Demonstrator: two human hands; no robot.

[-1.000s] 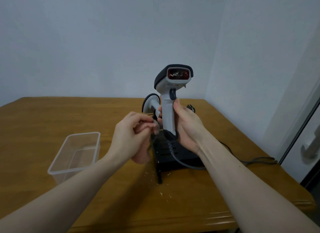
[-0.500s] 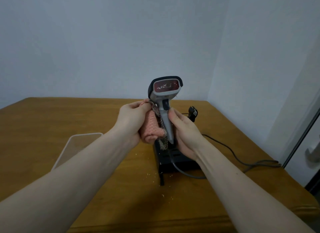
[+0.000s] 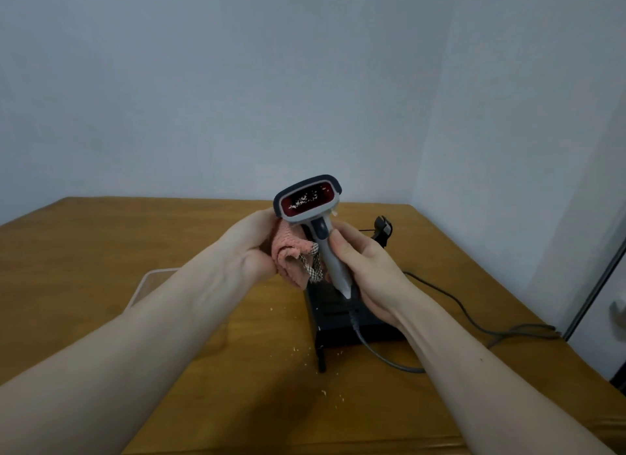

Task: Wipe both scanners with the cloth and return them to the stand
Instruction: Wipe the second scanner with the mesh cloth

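My right hand (image 3: 364, 263) grips the scanner (image 3: 316, 224) by its handle above the black stand (image 3: 342, 319), and my left hand (image 3: 252, 248) bunches the pink cloth (image 3: 288, 254) against its side. Wiping looks barely begun: white specks dot the red window, which I'd swipe next. Its cable (image 3: 382, 356) trails over the table (image 3: 101, 251); a clear tub (image 3: 149, 278) sits left.
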